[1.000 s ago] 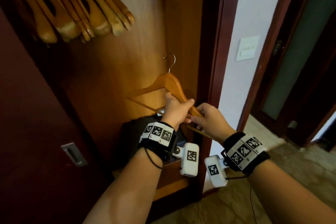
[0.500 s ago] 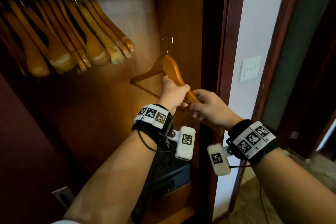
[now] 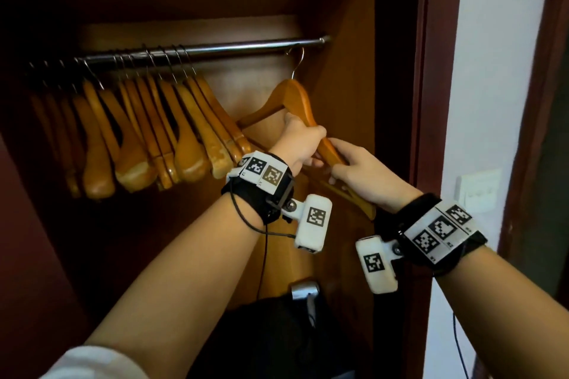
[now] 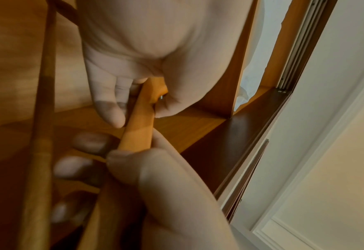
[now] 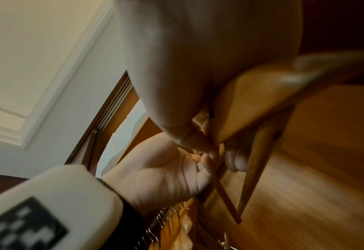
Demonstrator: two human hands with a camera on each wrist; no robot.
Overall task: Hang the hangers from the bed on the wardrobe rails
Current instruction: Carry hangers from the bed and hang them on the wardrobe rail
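Right, head view: left hand (image 3: 300,140) and right hand (image 3: 358,171) both grip one wooden hanger (image 3: 297,101) by its near arm, fingers curled round it. Its wire hook (image 3: 297,60) sits just under the rail (image 3: 203,49), near the rail's right end; can't tell if it touches. A row of hung hangers (image 3: 154,132) fills the rail's left part, apart from the held one.

Left wrist view: left fingers (image 4: 110,108) and thumb wrap the hanger arm (image 4: 138,121); right-hand fingertips pinch the same arm further down. Crossbar (image 4: 41,135) runs alongside, free.

Right wrist view: right hand (image 5: 198,67) clamps the wide shoulder end (image 5: 251,101); left palm (image 5: 161,169) is visible beyond. Blurry.

Handling, my read: stiff, light, varnished wood, so probably a bit slick. The arm close to the neck is the best hold for steering the hook. The thin wire hook is likely the weak spot, so don't lever on it.
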